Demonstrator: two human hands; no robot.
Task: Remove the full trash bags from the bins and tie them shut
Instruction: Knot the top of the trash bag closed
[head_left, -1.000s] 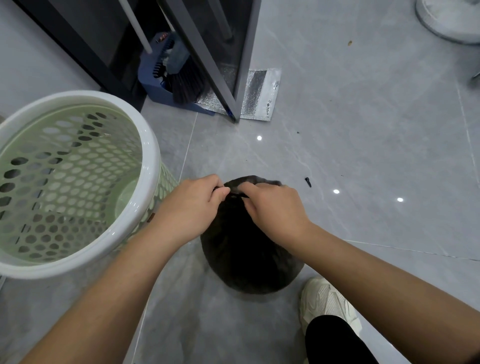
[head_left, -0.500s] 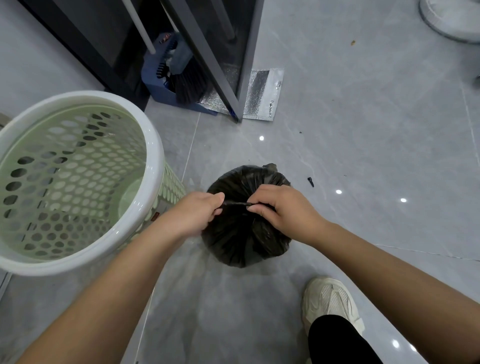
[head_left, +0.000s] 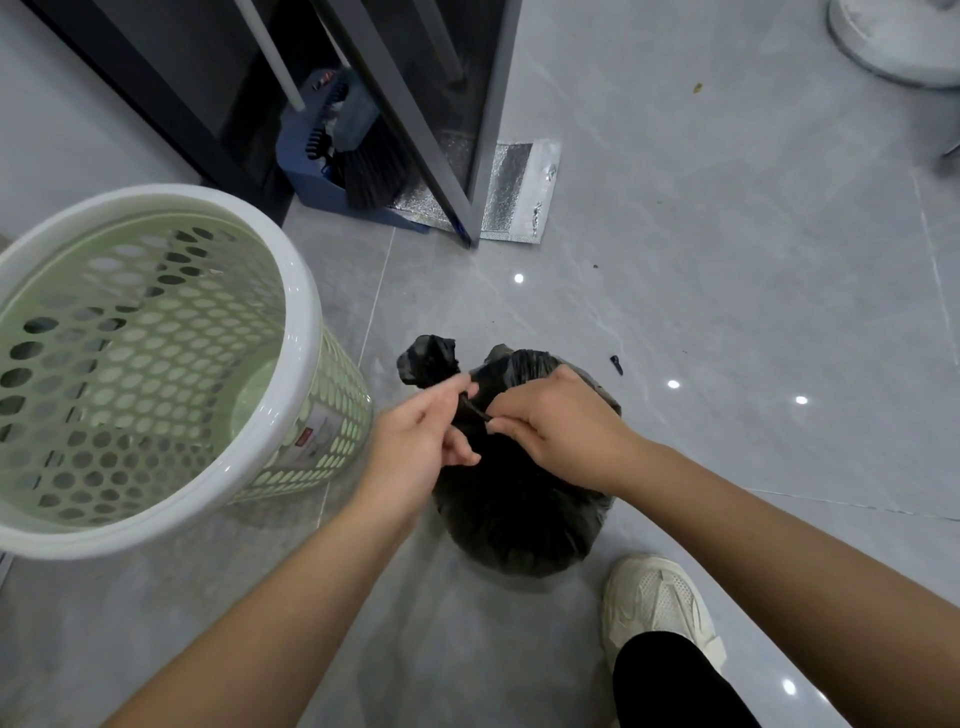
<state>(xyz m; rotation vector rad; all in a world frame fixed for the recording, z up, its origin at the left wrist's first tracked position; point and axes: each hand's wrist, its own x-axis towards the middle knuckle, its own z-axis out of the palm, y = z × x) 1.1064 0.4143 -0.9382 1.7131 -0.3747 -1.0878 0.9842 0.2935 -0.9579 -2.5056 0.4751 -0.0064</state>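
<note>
Black bag (head_left: 519, 509) sits on the grey floor (head_left: 727, 312), just right of the green bin (head_left: 291, 332). Left hand (head_left: 415, 441) and right hand (head_left: 561, 426) each pinch a twisted strand of the bag's neck above it, one loose end sticking out far-left. White shoe (head_left: 654, 608) near right.

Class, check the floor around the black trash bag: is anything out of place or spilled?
A small black scrap lies loose on the tiles right of the trash bag, a brown crumb farther off, and a foil pouch by the door frame.
</note>
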